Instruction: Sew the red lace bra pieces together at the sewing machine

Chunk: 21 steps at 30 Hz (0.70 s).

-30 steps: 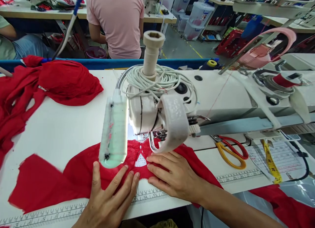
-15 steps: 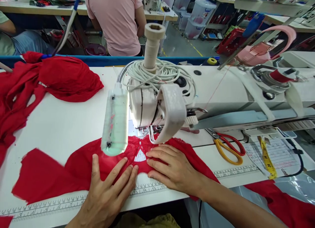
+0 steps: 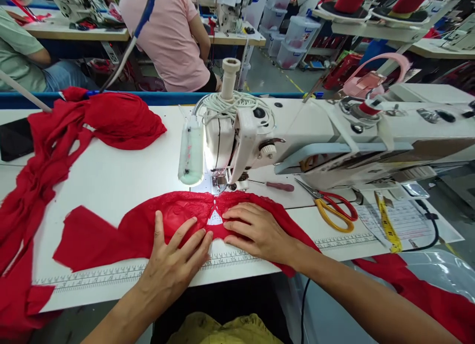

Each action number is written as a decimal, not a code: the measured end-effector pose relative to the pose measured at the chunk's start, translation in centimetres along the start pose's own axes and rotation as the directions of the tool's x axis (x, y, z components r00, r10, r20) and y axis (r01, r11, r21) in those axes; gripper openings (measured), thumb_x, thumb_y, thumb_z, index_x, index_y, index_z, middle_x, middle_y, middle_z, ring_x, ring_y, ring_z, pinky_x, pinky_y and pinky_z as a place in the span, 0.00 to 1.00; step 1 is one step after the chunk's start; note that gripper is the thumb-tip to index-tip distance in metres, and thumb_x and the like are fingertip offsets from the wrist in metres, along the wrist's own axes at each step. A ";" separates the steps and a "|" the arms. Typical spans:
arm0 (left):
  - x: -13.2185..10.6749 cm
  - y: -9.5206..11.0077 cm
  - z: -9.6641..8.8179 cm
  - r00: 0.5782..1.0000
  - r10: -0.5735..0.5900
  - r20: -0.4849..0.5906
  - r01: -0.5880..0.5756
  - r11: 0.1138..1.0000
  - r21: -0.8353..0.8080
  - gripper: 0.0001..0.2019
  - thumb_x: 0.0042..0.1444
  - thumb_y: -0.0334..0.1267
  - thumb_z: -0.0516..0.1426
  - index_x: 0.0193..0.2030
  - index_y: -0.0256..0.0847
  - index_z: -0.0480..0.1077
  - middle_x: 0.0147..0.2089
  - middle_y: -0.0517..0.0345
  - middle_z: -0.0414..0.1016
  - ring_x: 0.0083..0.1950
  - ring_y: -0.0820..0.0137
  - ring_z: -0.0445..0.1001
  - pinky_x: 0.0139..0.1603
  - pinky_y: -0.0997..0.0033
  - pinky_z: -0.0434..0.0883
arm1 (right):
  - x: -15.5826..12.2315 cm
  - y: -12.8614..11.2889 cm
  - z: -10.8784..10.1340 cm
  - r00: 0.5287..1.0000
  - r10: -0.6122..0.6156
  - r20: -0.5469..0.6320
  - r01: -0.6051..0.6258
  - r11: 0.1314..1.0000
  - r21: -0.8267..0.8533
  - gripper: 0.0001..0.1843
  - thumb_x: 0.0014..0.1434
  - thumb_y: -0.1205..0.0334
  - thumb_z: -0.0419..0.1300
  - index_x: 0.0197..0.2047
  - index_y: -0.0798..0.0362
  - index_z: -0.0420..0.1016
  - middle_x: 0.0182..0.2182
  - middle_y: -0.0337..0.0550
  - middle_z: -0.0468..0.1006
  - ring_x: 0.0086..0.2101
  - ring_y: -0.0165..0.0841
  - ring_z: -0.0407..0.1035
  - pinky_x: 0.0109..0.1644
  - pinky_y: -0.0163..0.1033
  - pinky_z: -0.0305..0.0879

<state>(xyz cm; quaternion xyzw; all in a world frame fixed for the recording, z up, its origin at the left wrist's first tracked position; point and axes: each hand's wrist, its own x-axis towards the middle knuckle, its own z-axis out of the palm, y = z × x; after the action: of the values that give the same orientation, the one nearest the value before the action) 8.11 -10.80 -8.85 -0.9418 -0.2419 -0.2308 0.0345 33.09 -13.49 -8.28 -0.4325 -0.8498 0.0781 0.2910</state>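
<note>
A red lace and fabric piece [image 3: 111, 235] lies flat on the white sewing table [image 3: 122, 175], just in front of the sewing machine's needle area [image 3: 221, 180]. My left hand [image 3: 174, 262] rests flat on it with fingers spread, left of a small triangular gap in the lace. My right hand [image 3: 258, 232] lies flat on the fabric to the right of that gap, fingers stretched out. Both hands press the piece down and hold nothing. The white sewing machine [image 3: 297, 131] stands behind them, its lamp [image 3: 191, 153] lit.
A heap of red fabric [image 3: 92, 121] lies at the back left and trails down the left edge. Red and yellow scissors [image 3: 332, 210], a screwdriver [image 3: 276, 186] and a yellow tape measure [image 3: 386, 222] lie right of the needle. Other people sit at tables behind.
The view has pulled back and up, so the machine looks smaller. My hands have stayed flat on the red piece, which sits a little further right on the table.
</note>
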 end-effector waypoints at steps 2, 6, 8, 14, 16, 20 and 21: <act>-0.1 0.0 0.1 1.000 0.003 0.003 -0.003 1.000 0.000 0.15 0.65 0.38 0.58 0.57 0.43 0.72 0.50 0.54 0.81 0.60 0.54 0.73 0.68 0.20 0.36 | 0.0 0.0 0.0 1.000 -0.004 -0.005 0.004 1.000 -0.001 0.09 0.67 0.57 0.60 0.43 0.53 0.76 0.45 0.47 0.80 0.46 0.36 0.72 0.54 0.47 0.71; -0.3 -0.1 0.2 1.000 0.013 0.007 -0.013 1.000 0.012 0.14 0.65 0.36 0.58 0.57 0.42 0.72 0.52 0.53 0.80 0.63 0.52 0.70 0.68 0.20 0.36 | -0.1 -0.1 0.0 1.000 -0.008 -0.015 0.008 1.000 -0.016 0.08 0.66 0.58 0.60 0.42 0.54 0.76 0.45 0.47 0.80 0.46 0.37 0.72 0.53 0.46 0.71; -0.5 -0.2 0.3 0.999 0.028 0.018 -0.028 1.000 0.008 0.15 0.65 0.34 0.57 0.58 0.42 0.72 0.56 0.53 0.78 0.66 0.51 0.67 0.68 0.19 0.34 | -0.1 -0.2 0.0 1.000 -0.011 -0.017 0.010 1.000 -0.020 0.09 0.66 0.58 0.61 0.42 0.54 0.77 0.45 0.47 0.80 0.46 0.37 0.72 0.53 0.46 0.71; -0.7 -0.3 0.4 0.999 0.024 0.034 -0.024 1.000 0.003 0.17 0.65 0.32 0.56 0.60 0.45 0.70 0.61 0.56 0.75 0.67 0.52 0.66 0.69 0.20 0.32 | -0.1 -0.3 0.1 1.000 -0.009 -0.025 0.008 1.000 -0.022 0.09 0.66 0.57 0.61 0.41 0.54 0.77 0.45 0.47 0.80 0.46 0.37 0.72 0.52 0.46 0.71; -0.6 -0.2 0.3 1.000 0.001 0.024 -0.001 1.000 -0.017 0.16 0.65 0.33 0.57 0.59 0.45 0.71 0.59 0.57 0.77 0.65 0.55 0.69 0.69 0.21 0.32 | -0.1 -0.3 0.1 1.000 -0.008 -0.026 0.007 1.000 -0.023 0.09 0.66 0.57 0.61 0.41 0.54 0.77 0.45 0.46 0.80 0.46 0.37 0.72 0.52 0.46 0.71; -0.3 -0.1 0.1 1.000 -0.024 -0.012 0.023 0.998 -0.065 0.14 0.67 0.35 0.56 0.57 0.46 0.73 0.56 0.59 0.79 0.59 0.59 0.73 0.70 0.24 0.30 | -0.1 -0.3 0.0 1.000 -0.003 -0.021 0.002 1.000 -0.019 0.09 0.66 0.57 0.61 0.41 0.55 0.77 0.45 0.46 0.79 0.46 0.37 0.72 0.52 0.45 0.71; -0.2 -0.1 0.1 1.000 -0.024 -0.020 0.023 0.997 -0.068 0.14 0.67 0.35 0.55 0.57 0.45 0.73 0.55 0.59 0.79 0.59 0.59 0.73 0.70 0.24 0.30 | -0.1 -0.3 -0.1 1.000 -0.005 -0.016 0.005 1.000 -0.016 0.09 0.67 0.57 0.61 0.41 0.55 0.77 0.45 0.47 0.79 0.46 0.37 0.72 0.52 0.45 0.71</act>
<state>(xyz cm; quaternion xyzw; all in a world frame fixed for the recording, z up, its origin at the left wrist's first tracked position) 7.91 -10.78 -9.04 -0.9371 -0.2447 -0.2490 0.0025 32.99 -13.79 -8.13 -0.4334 -0.8491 0.0670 0.2944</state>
